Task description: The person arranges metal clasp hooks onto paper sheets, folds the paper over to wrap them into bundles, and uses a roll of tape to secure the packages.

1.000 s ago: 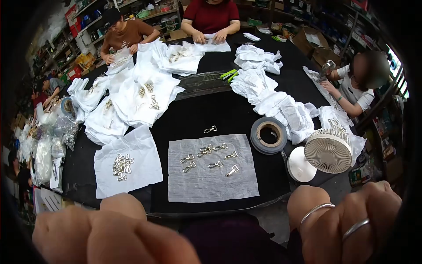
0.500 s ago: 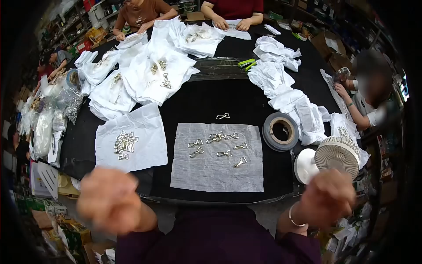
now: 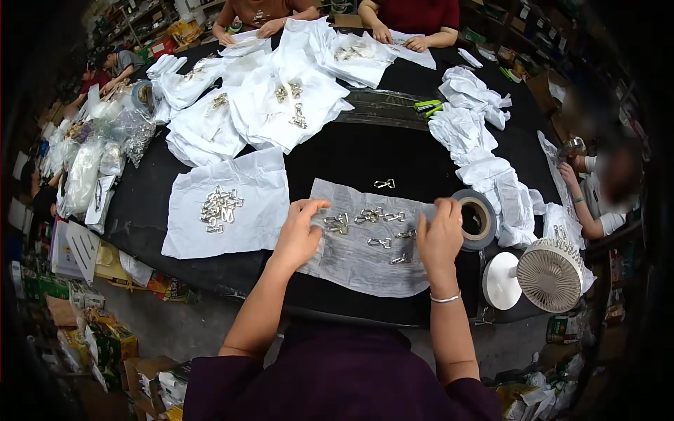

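Observation:
A thin translucent sheet of paper (image 3: pixel 365 272) lies in front of me with several silver swivel snap hooks (image 3: pixel 380 243) spread on it. My left hand (image 3: pixel 302 228) grips its left edge, fingers bent over the paper near the upper corner. At the right edge, my right hand (image 3: pixel 441 235) has curled fingers on the paper, and a bracelet circles that wrist. Parts of the edges under both hands are hidden. One loose snap hook (image 3: pixel 384 184) rests on the black table beyond the sheet. To the left, a white sheet (image 3: pixel 263 235) bears a pile of snap hooks (image 3: pixel 219 203).
A grey tape roll (image 3: pixel 489 219) touches the area right of my right hand, with a white fan (image 3: pixel 551 277) nearer me. White cloth-like bundles (image 3: pixel 467 133) line the right side. More white sheets (image 3: pixel 270 119) with hardware cover the back left. Other people work around the black table (image 3: pixel 337 154).
Both hands have come forward from near my body onto the sheet's sides. The sheet has shifted and skewed, and the hooks at its left lie closer together. The view has turned left.

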Demonstrator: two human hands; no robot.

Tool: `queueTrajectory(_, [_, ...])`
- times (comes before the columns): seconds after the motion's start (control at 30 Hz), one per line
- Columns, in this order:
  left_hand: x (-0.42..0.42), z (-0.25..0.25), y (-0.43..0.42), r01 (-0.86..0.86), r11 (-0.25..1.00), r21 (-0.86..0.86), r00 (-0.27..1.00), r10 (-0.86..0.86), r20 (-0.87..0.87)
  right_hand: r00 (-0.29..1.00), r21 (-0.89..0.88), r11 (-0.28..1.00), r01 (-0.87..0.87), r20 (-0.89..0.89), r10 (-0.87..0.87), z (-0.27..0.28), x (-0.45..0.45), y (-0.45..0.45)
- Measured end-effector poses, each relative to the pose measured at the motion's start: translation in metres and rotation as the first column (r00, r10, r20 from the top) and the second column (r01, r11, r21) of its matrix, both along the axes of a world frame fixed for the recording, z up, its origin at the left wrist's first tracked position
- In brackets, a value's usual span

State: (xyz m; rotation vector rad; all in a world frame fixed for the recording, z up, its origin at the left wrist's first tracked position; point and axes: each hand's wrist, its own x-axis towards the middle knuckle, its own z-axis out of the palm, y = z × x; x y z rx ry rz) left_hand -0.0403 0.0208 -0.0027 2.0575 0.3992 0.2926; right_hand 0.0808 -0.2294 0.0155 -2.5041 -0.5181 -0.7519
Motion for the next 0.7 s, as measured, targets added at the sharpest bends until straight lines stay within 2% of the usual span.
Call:
queueTrajectory(0.03, [0.000,0.001,0.000,-0.004,1.000,-0.002,1.000,0.004,0.001,0.997,-0.058,0.997,-0.041,0.061,0.045,-0.002,0.018,0.013])
queueTrajectory(0.07, [-0.001,0.003,0.000,-0.009,0.995,-0.101,0.999,0.005,-0.048,0.988,-0.118,0.990,-0.077,0.122,0.092,-0.004,0.035,0.026])
queueTrajectory(0.1, [-0.003,0.003,0.000,-0.021,0.979,-0.201,0.995,0.001,-0.100,0.982,-0.152,0.979,-0.139,0.109,0.157,-0.016,0.052,0.038])
queueTrajectory(0.13, [-0.007,0.000,0.001,-0.030,0.978,-0.208,0.994,0.008,-0.106,0.971,-0.184,0.962,-0.202,0.092,0.222,-0.028,0.069,0.050])
queueTrajectory(0.2, [-0.009,-0.010,0.005,0.014,0.954,-0.301,1.000,-0.020,-0.019,0.958,-0.220,0.939,-0.265,0.049,0.282,-0.042,0.087,0.066])
queueTrajectory(0.27, [-0.009,-0.019,0.012,0.069,0.923,-0.379,0.996,-0.043,0.077,0.909,-0.046,0.934,-0.353,-0.252,0.331,-0.049,0.101,0.071])
queueTrajectory(0.33, [-0.010,-0.023,0.018,0.078,0.918,-0.389,0.995,-0.047,0.091,0.868,0.082,0.929,-0.360,-0.335,0.366,-0.041,0.096,0.067])
queueTrajectory(0.37, [-0.009,-0.026,0.020,0.098,0.914,-0.393,0.993,-0.063,0.102,0.865,0.072,0.927,-0.368,-0.339,0.370,-0.035,0.085,0.061])
queueTrajectory(0.43, [-0.008,-0.031,0.022,0.137,0.906,-0.400,0.988,-0.094,0.126,0.719,0.318,0.797,-0.513,-0.347,0.602,0.005,0.042,0.045])
queueTrajectory(0.5, [-0.012,-0.029,0.019,0.133,0.903,-0.409,0.990,-0.099,0.103,0.817,0.082,0.852,-0.518,-0.248,0.521,0.009,0.010,0.023])
queueTrajectory(0.57, [-0.011,-0.018,0.017,0.132,0.909,-0.394,0.991,-0.109,0.081,0.945,-0.028,0.981,-0.193,-0.274,0.178,0.006,-0.012,-0.010])
queueTrajectory(0.63, [-0.009,-0.007,0.017,0.116,0.912,-0.394,0.993,-0.091,0.079,0.895,-0.141,0.989,0.043,-0.434,-0.101,0.001,-0.030,-0.047])
queueTrajectory(0.7, [-0.008,0.003,0.014,0.076,0.915,-0.397,0.995,-0.095,-0.029,0.890,-0.154,0.985,0.082,-0.434,-0.142,-0.007,-0.041,-0.055])
